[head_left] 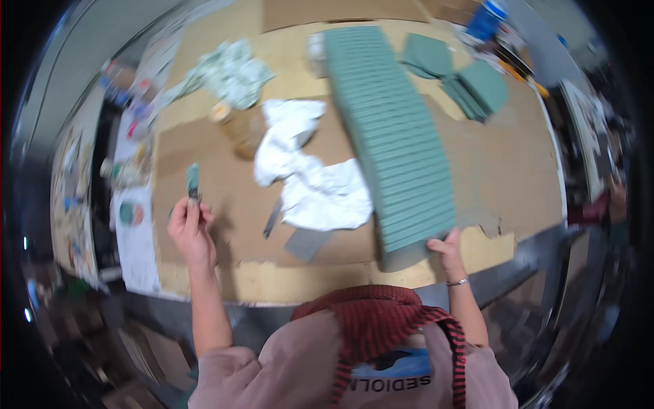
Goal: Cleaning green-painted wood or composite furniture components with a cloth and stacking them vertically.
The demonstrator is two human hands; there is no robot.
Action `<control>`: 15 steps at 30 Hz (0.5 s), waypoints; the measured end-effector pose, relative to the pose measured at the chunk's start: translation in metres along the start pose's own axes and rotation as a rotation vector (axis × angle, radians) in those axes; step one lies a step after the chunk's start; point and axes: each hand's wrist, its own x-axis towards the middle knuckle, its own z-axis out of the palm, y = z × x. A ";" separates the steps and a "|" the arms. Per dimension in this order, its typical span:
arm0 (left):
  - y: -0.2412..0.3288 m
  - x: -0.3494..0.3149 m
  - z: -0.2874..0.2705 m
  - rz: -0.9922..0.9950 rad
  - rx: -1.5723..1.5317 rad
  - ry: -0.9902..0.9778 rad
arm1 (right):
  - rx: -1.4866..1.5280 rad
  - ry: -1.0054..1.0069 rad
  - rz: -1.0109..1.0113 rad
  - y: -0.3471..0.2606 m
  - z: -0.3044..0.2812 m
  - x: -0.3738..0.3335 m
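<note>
My left hand [193, 228] is raised over the left side of the table, its fingers closed on a small flat tool with a green-smeared end [193, 178]; whether it is a spatula or a brush, I cannot tell. A long green panel with crosswise ribs [402, 136] lies from the far middle of the table to its near edge. At its near right corner, my right hand [447, 252] grips the edge, thumb on top and the other fingers mostly hidden. Left of the panel is a crumpled white cloth [327, 198], beside a grey flat piece [308, 243] and a thin dark tool [272, 218].
Brown cardboard [497, 177] covers much of the tabletop. A bottle of amber liquid [244, 135] and a pale green rag [235, 75] lie farther left. Green flat pieces [427, 54] and stacked green pieces [480, 88] lie at far right, near a blue container [485, 24].
</note>
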 end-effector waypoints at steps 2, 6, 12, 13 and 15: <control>0.022 -0.003 0.045 -0.113 -0.225 -0.243 | 0.068 -0.090 -0.068 0.013 -0.006 0.007; 0.049 0.004 0.135 -0.284 -0.335 -0.551 | -0.040 -0.044 -0.087 0.006 -0.007 0.004; 0.067 0.018 0.243 -0.206 -0.113 -0.711 | -0.016 -0.082 -0.182 -0.007 -0.005 0.008; 0.066 0.020 0.259 -0.140 -0.027 -0.756 | 0.004 -0.075 -0.180 -0.005 -0.007 0.010; 0.063 0.028 0.287 -0.098 0.053 -0.756 | -0.079 -0.086 -0.240 -0.001 -0.009 0.012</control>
